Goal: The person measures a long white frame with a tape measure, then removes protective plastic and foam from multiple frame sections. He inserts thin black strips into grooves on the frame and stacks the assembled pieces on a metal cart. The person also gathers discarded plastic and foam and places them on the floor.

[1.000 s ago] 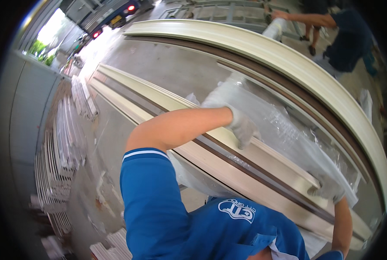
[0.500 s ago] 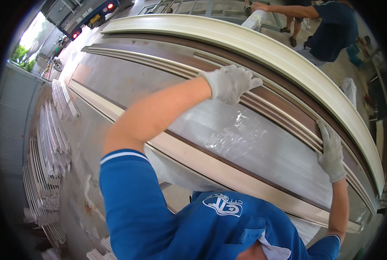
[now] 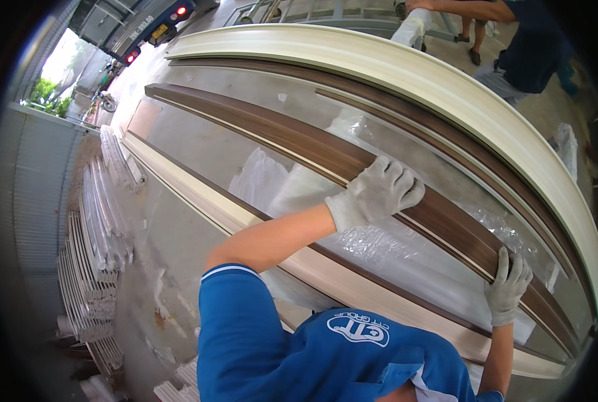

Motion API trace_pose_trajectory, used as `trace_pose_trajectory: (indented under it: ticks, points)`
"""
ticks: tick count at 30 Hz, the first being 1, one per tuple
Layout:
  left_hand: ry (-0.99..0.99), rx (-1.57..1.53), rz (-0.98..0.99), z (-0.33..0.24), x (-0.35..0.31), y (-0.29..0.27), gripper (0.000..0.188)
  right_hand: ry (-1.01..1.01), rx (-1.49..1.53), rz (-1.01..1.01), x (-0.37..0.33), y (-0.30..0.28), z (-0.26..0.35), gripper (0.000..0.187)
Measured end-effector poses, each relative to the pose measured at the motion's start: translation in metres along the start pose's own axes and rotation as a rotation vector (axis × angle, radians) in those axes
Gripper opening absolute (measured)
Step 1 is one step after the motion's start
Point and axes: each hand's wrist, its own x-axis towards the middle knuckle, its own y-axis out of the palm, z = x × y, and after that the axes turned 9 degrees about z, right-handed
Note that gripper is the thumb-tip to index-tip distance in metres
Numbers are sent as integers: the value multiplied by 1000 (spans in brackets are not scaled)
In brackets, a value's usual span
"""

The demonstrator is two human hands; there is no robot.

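A long brown wood-grain profile point(image 3: 299, 139), with a pale strip along its near edge, stretches across in front of me. Both of my hands wear grey gloves. My left hand point(image 3: 381, 192) is closed over it near the middle, fingers bent across its brown face. Farther right, my right hand point(image 3: 508, 287) grips the same piece, with its fingers over the brown face and the thumb side hidden. Beneath lies clear plastic wrap point(image 3: 379, 242), crumpled and shiny.
Nearest my body runs a long cream profile point(image 3: 332, 268). Beyond are thin brown strips point(image 3: 406, 120) and a wide cream profile point(image 3: 379, 65). Wrapped bundles point(image 3: 101, 214) are stacked on the left floor. Another person point(image 3: 533, 53) works at far right; a truck point(image 3: 141, 30) stands far left.
The profile has come nearer to me and turned, so its brown face now shows instead of pale ribbed edges. A gap has opened between it and the far strips. Both hands moved with it.
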Motion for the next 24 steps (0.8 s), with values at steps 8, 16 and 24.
trace_pose_trajectory:
  ticks: [8, 16, 24]
  points:
    - [-4, -358, 341, 16, 6, -18, 77, 45, 308, 382, 18, -42, -6, 95]
    - [-95, -180, 528, 8, 17, -25, 78, 155, 336, 374, 6, -30, -13, 103]
    - [-66, -163, 202, -16, -10, -13, 26, 309, 330, 414, -2, -37, 15, 93]
